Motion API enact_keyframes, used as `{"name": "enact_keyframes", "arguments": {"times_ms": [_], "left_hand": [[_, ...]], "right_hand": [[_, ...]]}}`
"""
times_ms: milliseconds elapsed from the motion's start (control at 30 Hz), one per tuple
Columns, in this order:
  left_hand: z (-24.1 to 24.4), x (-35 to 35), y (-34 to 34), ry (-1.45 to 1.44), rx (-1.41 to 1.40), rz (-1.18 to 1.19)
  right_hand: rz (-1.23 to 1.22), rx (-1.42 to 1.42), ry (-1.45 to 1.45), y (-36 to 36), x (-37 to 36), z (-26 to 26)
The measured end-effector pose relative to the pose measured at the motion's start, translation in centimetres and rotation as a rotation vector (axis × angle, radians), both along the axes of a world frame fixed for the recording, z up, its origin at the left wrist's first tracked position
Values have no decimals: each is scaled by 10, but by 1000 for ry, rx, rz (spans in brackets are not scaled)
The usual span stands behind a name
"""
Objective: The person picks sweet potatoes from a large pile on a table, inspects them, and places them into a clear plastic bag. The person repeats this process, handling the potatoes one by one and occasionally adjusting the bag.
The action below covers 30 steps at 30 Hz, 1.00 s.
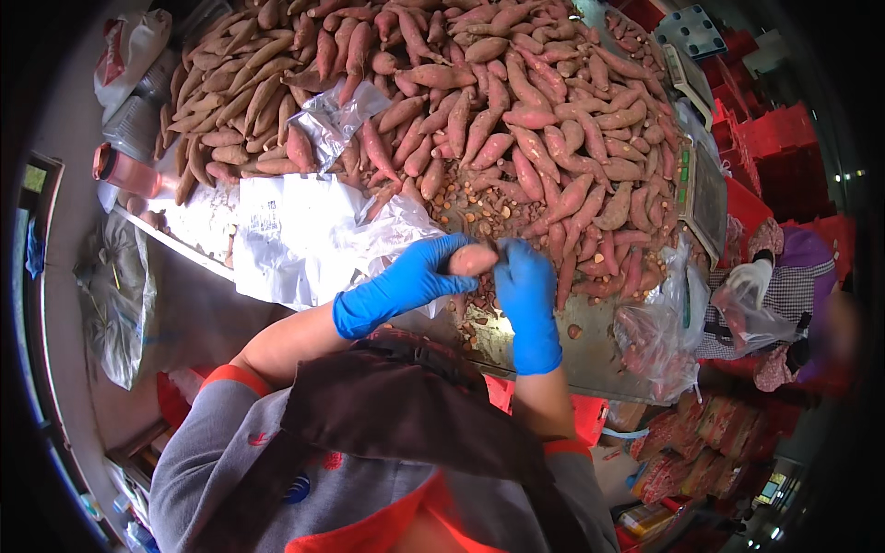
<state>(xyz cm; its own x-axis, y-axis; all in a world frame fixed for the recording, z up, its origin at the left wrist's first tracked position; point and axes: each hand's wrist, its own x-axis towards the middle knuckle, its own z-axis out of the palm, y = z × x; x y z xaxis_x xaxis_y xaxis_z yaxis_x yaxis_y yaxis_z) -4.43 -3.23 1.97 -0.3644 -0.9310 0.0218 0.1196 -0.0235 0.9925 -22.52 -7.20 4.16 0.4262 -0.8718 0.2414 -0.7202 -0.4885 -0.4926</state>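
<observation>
My left hand (422, 273), in a blue glove, grips a sweet potato (473, 260) whose rounded end sticks out between thumb and fingers. Close to that end, at the right, is my right hand (525, 283), also blue-gloved, with its fingers curled. A small dark thing shows at its fingertips, too unclear to name. Cut slices and trimmed bits (477, 207) of sweet potato lie on the table just beyond both hands. Behind them spreads a large heap of sweet potatoes (484, 124). White plastic bags (297, 235) lie beside my left hand.
A pink bottle (131, 173) and clear plastic containers (131, 128) stand at the left. Filled clear bags (660, 332) and a scale (702, 193) are at the right edge. Beyond, a co-worker's white-gloved hand (752, 280) holds a bag; red crates (778, 145) are stacked there.
</observation>
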Motion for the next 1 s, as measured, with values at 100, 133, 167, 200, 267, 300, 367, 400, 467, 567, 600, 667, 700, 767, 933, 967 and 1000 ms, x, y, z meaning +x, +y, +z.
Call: {"name": "enact_keyframes", "arguments": {"times_ms": [100, 133, 167, 200, 267, 300, 367, 400, 467, 567, 600, 667, 700, 767, 933, 967, 1000], "left_hand": [[19, 1, 3, 123, 19, -44], [20, 2, 4, 203, 154, -32], [22, 3, 4, 284, 288, -20], [23, 4, 5, 304, 312, -1], [26, 3, 6, 343, 359, 34], [26, 3, 6, 357, 382, 56], [18, 5, 5, 341, 361, -63], [18, 5, 5, 328, 375, -107], [27, 3, 5, 306, 412, -108], [25, 1, 7, 272, 340, -158], [26, 1, 7, 267, 386, -156], [15, 4, 8, 376, 445, -71], [10, 5, 8, 434, 473, -31], [0, 14, -4, 709, 532, 139], [2, 18, -11, 796, 736, 337], [1, 16, -9, 775, 731, 337], [1, 13, -6, 738, 725, 355]], "right_hand": [[-98, 404, -245, -24, -24, -55], [-54, 691, -376, -22, -31, -40], [-84, 767, -555, -22, -35, -44], [-119, 844, -736, -19, -38, -46], [-103, 767, -906, -11, -36, -49], [-46, 620, -895, -1, -16, -34], [50, 320, -855, 16, 11, -4], [57, 308, -751, 12, 13, 3], [153, 275, -909, 8, 17, -4], [15, 393, -1046, 7, 11, -33], [-4, 398, -1044, 8, 14, -34], [-73, 420, -1047, 7, 15, -32], [-126, 436, -1048, 4, 11, -23], [-227, 476, -1053, 0, 3, -8], [-47, -48, -487, 22, 5, -29], [-91, -55, -352, 26, 11, -33], [-127, -119, -299, 26, 22, -34]]}}
